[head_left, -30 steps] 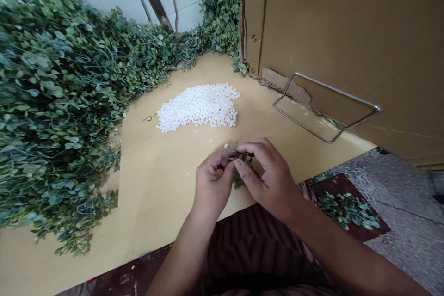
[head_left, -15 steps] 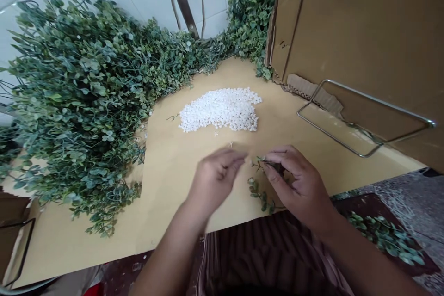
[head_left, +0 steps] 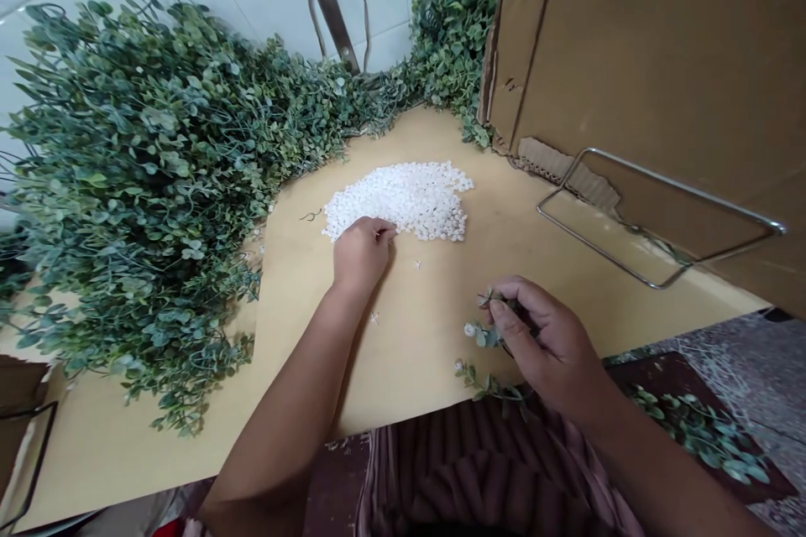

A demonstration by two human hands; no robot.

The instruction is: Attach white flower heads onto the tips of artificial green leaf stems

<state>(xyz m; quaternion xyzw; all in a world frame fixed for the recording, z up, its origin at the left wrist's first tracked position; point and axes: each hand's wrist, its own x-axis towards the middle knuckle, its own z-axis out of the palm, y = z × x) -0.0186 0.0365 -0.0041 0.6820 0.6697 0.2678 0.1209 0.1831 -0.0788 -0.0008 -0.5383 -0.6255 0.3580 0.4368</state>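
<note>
My left hand [head_left: 361, 257] is at the front edge of a heap of small white plastic pieces [head_left: 412, 189], thumb and fingers pinched together. Whether a piece is between the fingertips, I cannot make out. Nearer to me on the right, my right hand [head_left: 546, 336] is closed on an artificial leaf sprig [head_left: 486, 337], which hangs below the fingers with a white bit among its leaves. Two white star-shaped pieces lie loose on the tan board, one [head_left: 417, 265] in front of the heap and another [head_left: 374, 319] beside my left forearm.
A big mass of artificial greenery [head_left: 157, 168] covers the left and back. At right stand a cardboard box [head_left: 648, 59] and a bent wire frame [head_left: 623, 172]. A metal bar [head_left: 328, 8] leans at the tiled wall. More sprigs [head_left: 705, 428] lie low on the right.
My left hand has moved away from the sprig, forward and left to the heap. My right hand keeps hold of the sprig, which has turned a little. A white star-shaped piece now shows on the board.
</note>
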